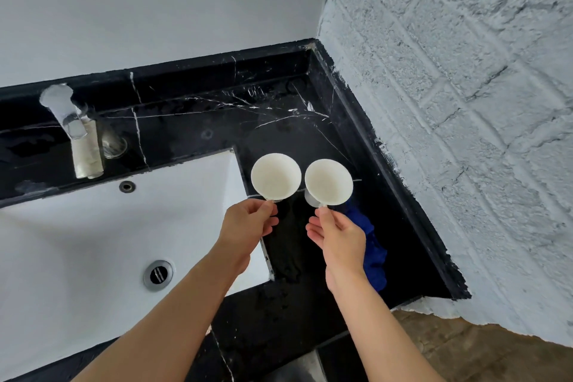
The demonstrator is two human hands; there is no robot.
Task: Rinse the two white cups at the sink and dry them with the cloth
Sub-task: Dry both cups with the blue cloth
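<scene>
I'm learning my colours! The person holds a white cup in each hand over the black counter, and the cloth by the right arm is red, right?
Almost. The head view shows the left hand and right hand each holding a white cup over the black counter, but the cloth by the right arm is blue, not red.

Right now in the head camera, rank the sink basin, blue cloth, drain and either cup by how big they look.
1. Sink basin
2. Blue cloth
3. Cups, alike
4. Drain
</scene>
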